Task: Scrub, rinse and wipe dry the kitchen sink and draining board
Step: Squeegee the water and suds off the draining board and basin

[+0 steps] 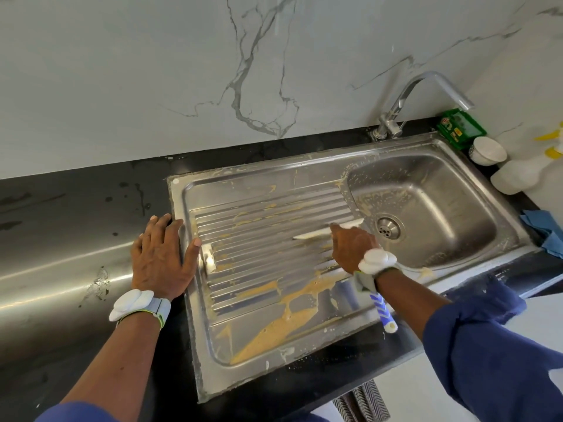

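We see the left grip (161,263) spread flat, fingers straight, resting across the left rim of the draining board (259,284) and the dark surface (91,193); its thumb lies on the steel. The right grip (350,248) is curled round a brush (316,233), pinching its handle. The white head lies on the ridges of the board, close to the sink bowl (441,208). Brown dirt (274,330) is smeared over the front part of the board. The tap (405,99) stands behind the bowl. A blue cloth (545,236) lies on the surface to the right of the bowl.
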A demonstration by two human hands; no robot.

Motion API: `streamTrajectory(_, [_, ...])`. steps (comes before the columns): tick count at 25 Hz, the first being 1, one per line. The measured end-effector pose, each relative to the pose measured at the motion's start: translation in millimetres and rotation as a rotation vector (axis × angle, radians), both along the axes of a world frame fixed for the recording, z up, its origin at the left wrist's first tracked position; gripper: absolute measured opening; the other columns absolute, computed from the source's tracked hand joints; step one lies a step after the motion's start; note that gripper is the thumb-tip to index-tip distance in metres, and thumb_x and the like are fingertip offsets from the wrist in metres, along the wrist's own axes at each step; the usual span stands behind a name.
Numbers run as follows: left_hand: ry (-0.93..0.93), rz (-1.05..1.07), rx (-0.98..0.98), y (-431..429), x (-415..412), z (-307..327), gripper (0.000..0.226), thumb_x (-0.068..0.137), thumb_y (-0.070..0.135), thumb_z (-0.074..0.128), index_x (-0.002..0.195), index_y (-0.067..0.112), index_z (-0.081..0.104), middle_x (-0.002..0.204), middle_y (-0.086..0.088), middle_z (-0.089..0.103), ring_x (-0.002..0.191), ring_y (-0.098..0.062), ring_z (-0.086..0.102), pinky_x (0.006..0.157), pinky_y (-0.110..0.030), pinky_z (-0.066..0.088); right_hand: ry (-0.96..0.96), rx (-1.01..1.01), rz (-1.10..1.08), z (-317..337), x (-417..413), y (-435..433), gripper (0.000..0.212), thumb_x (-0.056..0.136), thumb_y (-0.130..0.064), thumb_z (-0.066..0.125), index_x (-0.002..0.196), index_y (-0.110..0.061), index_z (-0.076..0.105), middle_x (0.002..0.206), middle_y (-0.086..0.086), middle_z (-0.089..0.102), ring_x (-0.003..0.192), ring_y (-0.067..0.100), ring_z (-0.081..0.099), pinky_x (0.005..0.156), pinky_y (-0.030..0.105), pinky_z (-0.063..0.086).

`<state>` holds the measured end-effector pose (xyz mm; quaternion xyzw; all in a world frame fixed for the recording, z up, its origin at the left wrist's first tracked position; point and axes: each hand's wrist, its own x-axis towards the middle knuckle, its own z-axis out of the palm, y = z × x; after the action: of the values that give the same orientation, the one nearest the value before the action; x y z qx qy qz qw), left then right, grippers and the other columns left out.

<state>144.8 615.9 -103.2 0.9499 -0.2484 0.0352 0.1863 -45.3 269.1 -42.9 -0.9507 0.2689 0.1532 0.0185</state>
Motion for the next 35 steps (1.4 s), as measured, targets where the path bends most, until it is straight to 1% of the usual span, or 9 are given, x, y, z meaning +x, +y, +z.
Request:
streamTrajectory(4, [0.006, -0.005, -0.009, 0.5, -0.7, -0.2, 0.069, 0.1, 0.065, 0.025, 0.138, 0.015, 0.053, 0.156, -0.013, 0.044, 0.152, -0.035, 0.028, 0.117, -0.058, 0.029, 0.003, 0.016, -0.02, 1.8, -28.6, 11.0, 0.045, 0.104, -0.028, 0.036, 0.149, -0.025, 0.038, 0.118, 0.015, 0.067, 0.109, 0.038, 0.064, 0.087, 0.043, 0.051])
streamTrajectory(11, [-0.005, -0.019, -0.008, 0.9, -3.7, 0.5, 0.066, 0.101, 0.063, 0.027, 0.136, 0.015, 0.054, 0.155, -0.013, 0.044, 0.152, -0.035, 0.028, 0.115, -0.057, 0.03, 0.011, 0.027, -0.039, 4.7, -66.1, 32.5, 0.048, 0.102, -0.032, 0.041, 0.149, -0.024, 0.038, 0.115, 0.013, 0.069, 0.107, 0.037, 0.065, 0.082, 0.04, 0.05])
streamTrajectory(17, [-0.036, -0.047, -0.034, 1.9, -7.0, -0.9, 0.066, 0.101, 0.062, 0.026, 0.136, 0.014, 0.054, 0.153, -0.014, 0.045, 0.151, -0.035, 0.029, 0.113, -0.058, 0.03, 0.004, 0.048, -0.068, 3.5, -123.3, 51.3, 0.049, 0.104, -0.036, 0.033, 0.153, -0.029, 0.034, 0.116, 0.012, 0.068, 0.105, 0.037, 0.065, 0.088, 0.044, 0.053])
streamTrajectory(22, [-0.052, -0.031, -0.068, 2.8, -8.5, -2.2, 0.068, 0.1, 0.062, 0.026, 0.135, 0.012, 0.055, 0.152, -0.015, 0.045, 0.151, -0.035, 0.029, 0.113, -0.058, 0.029, -0.043, 0.115, -0.163, 12.2, -158.6, 54.5, 0.047, 0.097, -0.052, 0.034, 0.141, -0.041, 0.048, 0.129, 0.004, 0.067, 0.115, 0.03, 0.064, 0.097, 0.044, 0.053])
streamTrajectory(24, [-0.078, -0.034, -0.077, 3.4, -10.3, -1.8, 0.066, 0.101, 0.061, 0.027, 0.134, 0.012, 0.055, 0.151, -0.015, 0.046, 0.15, -0.036, 0.031, 0.112, -0.058, 0.03, -0.168, 0.162, -0.28, 23.7, -147.8, 43.7, 0.045, 0.097, -0.052, 0.039, 0.14, -0.042, 0.051, 0.131, 0.007, 0.066, 0.116, 0.033, 0.063, 0.096, 0.043, 0.053])
streamTrajectory(26, [-0.09, -0.035, -0.071, 4.4, -14.0, -1.7, 0.064, 0.101, 0.061, 0.028, 0.132, 0.012, 0.056, 0.15, -0.014, 0.048, 0.15, -0.036, 0.032, 0.11, -0.057, 0.031, -0.279, 0.173, -0.344, 32.2, -119.4, 30.0, 0.042, 0.098, -0.047, 0.046, 0.138, -0.04, 0.055, 0.135, 0.007, 0.064, 0.122, 0.033, 0.06, 0.099, 0.039, 0.049])
streamTrajectory(29, [-0.106, -0.033, -0.064, 7.5, -18.2, -4.1, 0.063, 0.101, 0.061, 0.028, 0.132, 0.013, 0.057, 0.15, -0.013, 0.048, 0.15, -0.035, 0.032, 0.11, -0.056, 0.033, -0.338, 0.204, -0.286, 29.0, -64.6, 40.3, 0.034, 0.098, -0.04, 0.047, 0.126, -0.03, 0.065, 0.127, 0.006, 0.068, 0.119, 0.033, 0.061, 0.098, 0.04, 0.049])
streamTrajectory(32, [-0.101, -0.021, -0.077, 10.2, -22.7, -4.4, 0.063, 0.102, 0.06, 0.03, 0.133, 0.013, 0.058, 0.15, -0.013, 0.048, 0.15, -0.035, 0.033, 0.11, -0.055, 0.033, -0.29, 0.268, -0.228, 4.8, -27.8, 71.5, 0.037, 0.099, -0.041, 0.044, 0.132, -0.036, 0.061, 0.132, 0.004, 0.065, 0.122, 0.033, 0.059, 0.102, 0.042, 0.048])
streamTrajectory(35, [-0.104, -0.013, -0.077, 11.1, -22.9, -6.4, 0.063, 0.102, 0.061, 0.03, 0.134, 0.014, 0.057, 0.151, -0.012, 0.048, 0.15, -0.034, 0.032, 0.111, -0.055, 0.032, -0.201, 0.252, -0.158, -9.1, -37.4, 104.2, 0.041, 0.101, -0.039, 0.043, 0.14, -0.037, 0.054, 0.134, 0.005, 0.063, 0.124, 0.032, 0.057, 0.101, 0.039, 0.046])
